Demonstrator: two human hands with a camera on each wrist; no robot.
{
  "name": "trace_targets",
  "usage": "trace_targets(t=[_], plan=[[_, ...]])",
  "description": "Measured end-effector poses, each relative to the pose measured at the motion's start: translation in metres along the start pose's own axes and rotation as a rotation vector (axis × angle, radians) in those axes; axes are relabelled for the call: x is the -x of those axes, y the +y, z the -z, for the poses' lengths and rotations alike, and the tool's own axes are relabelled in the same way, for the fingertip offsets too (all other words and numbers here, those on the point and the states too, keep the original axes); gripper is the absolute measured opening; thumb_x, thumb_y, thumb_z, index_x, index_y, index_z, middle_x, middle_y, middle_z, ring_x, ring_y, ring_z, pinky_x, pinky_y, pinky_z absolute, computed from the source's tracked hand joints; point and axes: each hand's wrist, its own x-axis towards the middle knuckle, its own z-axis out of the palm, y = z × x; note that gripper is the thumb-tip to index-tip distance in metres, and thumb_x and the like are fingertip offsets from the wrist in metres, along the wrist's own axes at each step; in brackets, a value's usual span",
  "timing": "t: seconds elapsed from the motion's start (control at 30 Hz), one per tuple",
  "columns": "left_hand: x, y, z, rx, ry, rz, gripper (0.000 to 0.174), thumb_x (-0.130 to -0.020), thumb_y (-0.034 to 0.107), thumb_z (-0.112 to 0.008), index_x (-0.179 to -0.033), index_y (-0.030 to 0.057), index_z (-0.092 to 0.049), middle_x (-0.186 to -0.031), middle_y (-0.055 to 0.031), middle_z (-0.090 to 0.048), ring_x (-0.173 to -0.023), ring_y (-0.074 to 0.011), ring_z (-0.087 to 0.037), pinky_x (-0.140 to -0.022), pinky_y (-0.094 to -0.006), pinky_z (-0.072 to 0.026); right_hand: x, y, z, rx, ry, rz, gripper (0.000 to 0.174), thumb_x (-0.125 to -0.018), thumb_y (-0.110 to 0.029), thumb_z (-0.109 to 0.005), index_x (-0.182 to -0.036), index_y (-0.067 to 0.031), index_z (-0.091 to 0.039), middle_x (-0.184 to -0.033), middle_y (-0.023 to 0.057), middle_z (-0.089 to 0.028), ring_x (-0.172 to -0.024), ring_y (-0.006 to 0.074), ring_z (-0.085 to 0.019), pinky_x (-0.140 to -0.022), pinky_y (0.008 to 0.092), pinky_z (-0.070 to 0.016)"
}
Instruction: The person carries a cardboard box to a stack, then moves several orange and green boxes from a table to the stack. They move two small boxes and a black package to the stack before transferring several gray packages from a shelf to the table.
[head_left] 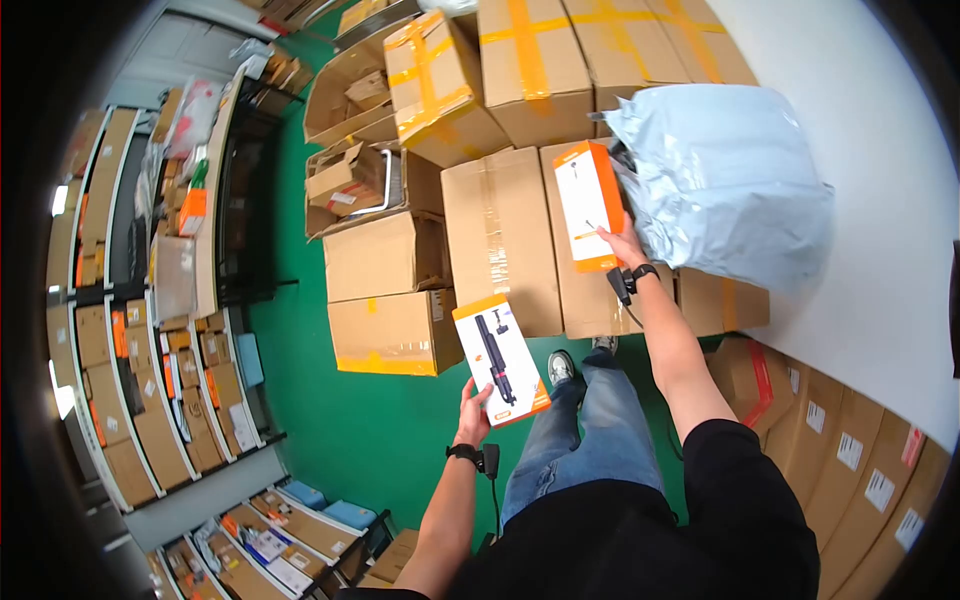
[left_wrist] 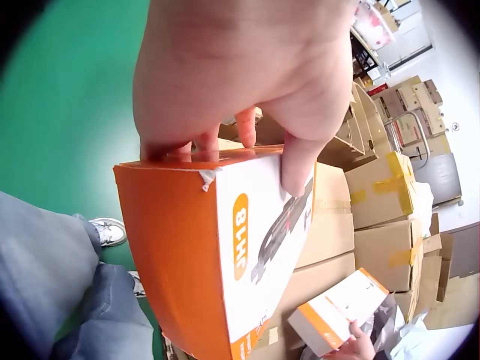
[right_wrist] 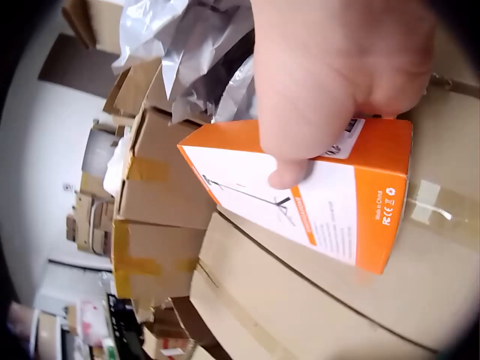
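My left hand (head_left: 473, 412) grips the edge of an orange and white product box (head_left: 512, 345), thumb on the front. The front shows a dark selfie-stick-like tripod; in the left wrist view the box (left_wrist: 172, 247) carries the label "JH18". Further forward, my right hand (head_left: 625, 245) holds a second orange and white box (head_left: 580, 205) by its side. In the right wrist view my thumb presses on this box's (right_wrist: 382, 202) printed white face, while the other fingers are hidden. A grey plastic mailer bag (head_left: 730, 190) lies right beside the second box.
Large taped cartons (head_left: 500, 230) stand in front of me, with more stacked behind. An open carton (head_left: 425, 180) holds smaller boxes. Shelves (head_left: 140, 400) full of boxes line the left. More cartons (head_left: 840, 450) stand along the white wall at right. The floor (head_left: 300, 400) is green.
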Motion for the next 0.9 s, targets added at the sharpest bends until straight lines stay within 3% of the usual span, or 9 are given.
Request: trace_targets(t=[0.1, 0.17, 0.27, 0.43, 0.57, 0.7, 0.77, 0.8, 0.9], plan=[[-0.019, 0.006, -0.022, 0.004, -0.017, -0.006, 0.069, -0.088, 0.006, -0.063, -0.146, 0.0145, -0.026, -0.125, -0.0157, -0.056, -0.106, -0.0311, -0.062, -0.087, -0.0476, -0.0537, -0.004, 0.021, -0.001, 0.375, 0.04, -0.134, 0.098, -0.076, -0.044, -0.073, -0.151, -0.0126, -0.018, -0.142, 0.0217, -0.04, -0.129, 0.0397, -0.041, -0.108, 0.0477, -0.032], [-0.04, 0.012, -0.036, -0.015, -0.092, -0.002, 0.068, -0.091, 0.007, -0.06, -0.147, 0.0171, -0.022, -0.129, -0.0144, -0.053, -0.113, -0.0308, -0.057, -0.091, -0.0526, -0.0508, 0.001, 0.033, -0.005, 0.419, 0.064, -0.126, 0.089, -0.08, -0.035, -0.07, -0.15, -0.0126, -0.02, -0.142, 0.0192, -0.04, -0.127, 0.0384, -0.043, -0.106, 0.0468, -0.0347], [-0.07, 0.033, -0.075, 0.03, -0.207, -0.02, 0.068, -0.088, 0.005, -0.064, -0.146, 0.0163, -0.028, -0.127, -0.0133, -0.056, -0.109, -0.0273, -0.06, -0.09, -0.0446, -0.0523, 0.003, 0.037, -0.003, 0.483, -0.025, -0.189, 0.067, -0.085, -0.017, -0.063, -0.145, -0.0122, -0.034, -0.136, 0.022, -0.047, -0.123, 0.0386, -0.048, -0.103, 0.0436, -0.0396], [-0.123, 0.07, -0.139, 0.102, -0.504, -0.03, 0.065, -0.098, 0.013, -0.051, -0.153, 0.0214, -0.016, -0.132, -0.0062, -0.053, -0.113, -0.0191, -0.054, -0.097, -0.0353, -0.0443, -0.005, 0.084, -0.005, 0.338, -0.084, 0.019, 0.049, -0.086, -0.015, -0.058, -0.134, -0.0103, -0.051, -0.123, 0.0198, -0.061, -0.115, 0.0344, -0.056, -0.098, 0.04, -0.0435], [-0.194, 0.071, -0.156, -0.609, -0.293, -0.349, 0.059, -0.096, 0.01, -0.048, -0.15, 0.0115, -0.024, -0.142, -0.0196, -0.044, -0.126, -0.0283, -0.048, -0.107, -0.0391, -0.0353, 0.047, 0.062, 0.005, 0.363, -0.213, -0.037, 0.04, -0.086, -0.017, -0.058, -0.126, -0.0095, -0.059, -0.12, 0.0181, -0.063, -0.113, 0.034, -0.058, -0.096, 0.0398, -0.0449], [-0.227, 0.044, -0.12, -0.755, -0.264, -0.47, 0.06, -0.094, 0.009, -0.049, -0.15, 0.0145, -0.027, -0.145, -0.0207, -0.04, -0.129, -0.0257, -0.044, -0.105, -0.0335, -0.0368, 0.12, 0.086, 0.007, 0.708, -0.319, 0.034, 0.039, -0.088, -0.025, -0.056, -0.119, -0.0041, -0.063, -0.117, 0.018, -0.064, -0.111, 0.0303, -0.061, -0.096, 0.0384, -0.0466], [-0.214, 0.025, -0.077, -0.679, -0.434, -0.424, 0.056, -0.092, 0.004, -0.049, -0.146, 0.0111, -0.036, -0.139, -0.0197, -0.048, -0.122, -0.0248, -0.051, -0.099, -0.0311, -0.0416, 0.149, 0.127, 0.011, 0.744, -0.298, 0.021, 0.037, -0.087, -0.027, -0.058, -0.114, -0.0024, -0.065, -0.111, 0.018, -0.067, -0.103, 0.0314, -0.064, -0.091, 0.0372, -0.0495], [-0.201, 0.023, -0.042, -0.68, -0.452, -0.422, 0.053, -0.092, 0.006, -0.05, -0.144, 0.0093, -0.039, -0.133, -0.0201, -0.052, -0.12, -0.0262, -0.054, -0.099, -0.0326, -0.0432, 0.181, 0.102, 0.002, 0.789, -0.285, -0.104, 0.038, -0.086, -0.028, -0.057, -0.115, -0.0046, -0.065, -0.118, 0.0188, -0.063, -0.112, 0.0335, -0.058, -0.097, 0.0403, -0.0458], [-0.189, -0.004, 0.1, -0.729, -0.466, -0.354, 0.052, -0.094, 0.011, -0.051, -0.144, 0.0116, -0.039, -0.131, -0.0162, -0.055, -0.115, -0.0236, -0.055, -0.091, -0.0303, -0.0456, 0.257, 0.094, -0.031, 0.814, -0.228, -0.164, 0.029, -0.084, -0.027, -0.064, -0.107, -0.0095, -0.07, -0.108, 0.0176, -0.067, -0.106, 0.0323, -0.062, -0.095, 0.0404, -0.0483]])
